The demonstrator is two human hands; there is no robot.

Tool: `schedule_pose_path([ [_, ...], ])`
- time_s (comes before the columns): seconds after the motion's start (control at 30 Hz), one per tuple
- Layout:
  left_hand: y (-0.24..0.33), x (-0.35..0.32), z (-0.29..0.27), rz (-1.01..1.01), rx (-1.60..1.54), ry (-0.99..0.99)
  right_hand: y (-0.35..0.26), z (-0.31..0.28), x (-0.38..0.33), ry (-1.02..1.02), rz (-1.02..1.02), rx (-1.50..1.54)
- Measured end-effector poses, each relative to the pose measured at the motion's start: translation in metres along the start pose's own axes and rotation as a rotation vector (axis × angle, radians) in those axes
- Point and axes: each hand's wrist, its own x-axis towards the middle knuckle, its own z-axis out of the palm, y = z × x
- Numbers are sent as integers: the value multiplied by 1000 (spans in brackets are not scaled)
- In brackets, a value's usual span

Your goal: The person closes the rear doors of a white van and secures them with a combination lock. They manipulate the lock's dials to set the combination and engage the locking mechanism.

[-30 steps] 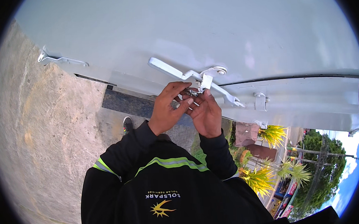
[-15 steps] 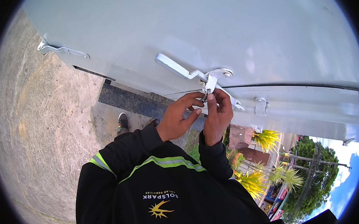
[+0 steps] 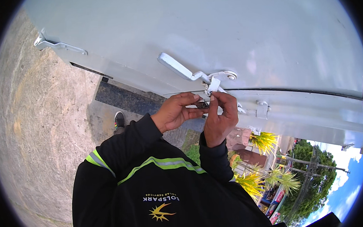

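Note:
My left hand is closed, its thumb and fingers pinching a small dark object whose kind I cannot make out. A thin, light metal strip spans the gap between both hands' fingertips. My right hand is closed too, thumb and forefinger pressed together at the strip's other end. Just beyond the fingertips is a white-painted latch bracket on a large pale grey metal panel. The latch's long handle slants up and left. My right fingers partly hide the latch's lower arm.
Another painted lever is fixed at the panel's far left. A small bracket juts out to the right. Below the panel lie a dark strip and concrete ground, with my shoe. Plants stand at lower right.
My left hand has drawn slightly left and down, away from the latch, with the small dark object showing more clearly. The fingertips of both hands are a little farther apart.

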Motion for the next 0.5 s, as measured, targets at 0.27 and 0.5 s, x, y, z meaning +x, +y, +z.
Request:
schedule_pose_path([
  [0.27,-3,-3,-1,340,145,14,5,-4,-4,-49,1,-33],
  [0.5,2,-12,18,320,189,130,19,4,-13,47,-12,20],
])
